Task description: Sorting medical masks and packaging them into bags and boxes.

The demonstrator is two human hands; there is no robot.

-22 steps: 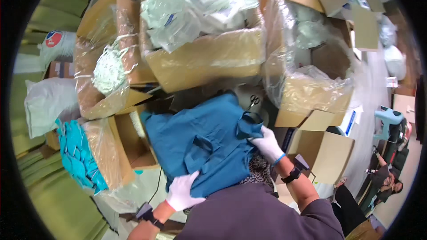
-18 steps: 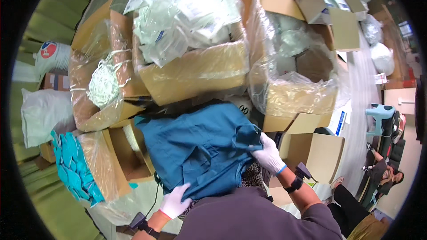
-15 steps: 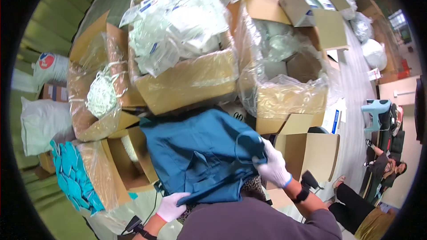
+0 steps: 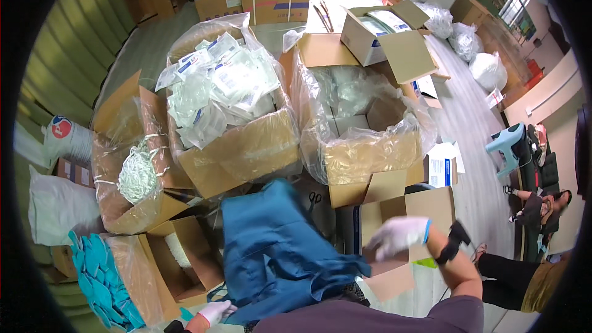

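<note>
A dark blue cloth garment (image 4: 271, 253), apron-like with a thin strap, lies spread and creased over my lap. My left hand (image 4: 216, 312), in a white glove, is closed on its lower left edge. Above the open carton on the right hovers my right hand (image 4: 399, 237), gloved too, slightly blurred and apart from the cloth. Its fingers are stretched out and nothing shows in them. A pair of black-handled scissors (image 4: 315, 198) sits just beyond the cloth.
Beyond the cloth stand a plastic-lined carton (image 4: 240, 159) heaped with white packets, another lined carton (image 4: 370, 159), and a carton with a white string bundle (image 4: 137, 176). Teal packets (image 4: 102, 280) pile up at left. An open carton (image 4: 425, 209) is at right. Someone's legs (image 4: 499, 274) show nearby.
My right hand has let go of the garment and moved right, away from it. The garment's right side has dropped. My left hand stays at its edge, and the view has tilted up.
</note>
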